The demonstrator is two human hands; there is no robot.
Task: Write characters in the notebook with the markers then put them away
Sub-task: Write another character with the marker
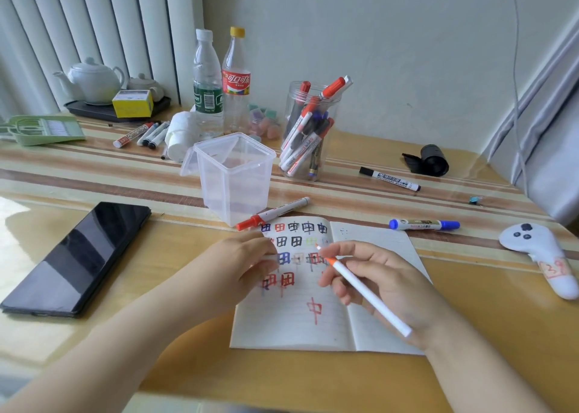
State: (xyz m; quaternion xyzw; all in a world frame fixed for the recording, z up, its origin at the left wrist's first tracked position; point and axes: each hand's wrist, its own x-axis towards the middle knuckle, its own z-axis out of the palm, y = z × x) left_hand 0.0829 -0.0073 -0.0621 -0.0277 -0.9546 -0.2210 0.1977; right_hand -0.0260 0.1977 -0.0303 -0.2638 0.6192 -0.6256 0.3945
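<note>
Open lined paper notebook (313, 318) lies flat on the yellow-wood bench (188, 365), left page filled with rows of box-shaped characters in black, red, blue, green. Right hand (376, 284) pinches a slim white pen-style marker with orange tip (369, 293), tip uncapped and pointing up-left above the left page, not touching paper. Left hand (247, 262) rests on the page's left edge, fingers curled; its fingertips look blurred, so cannot tell if it holds anything.

Red-capped white marker (272, 213) lies just behind the notebook, touching the base of an empty clear square plastic tub (235, 181) with its hinged lid open. Blue-capped marker (424, 224) lies beside the notebook's top right corner. Black-capped whiteboard marker (390, 179) is farther back. Round clear jar (308, 130) stuffed with markers stands right of the tub. Black phone (78, 259) on the left.
</note>
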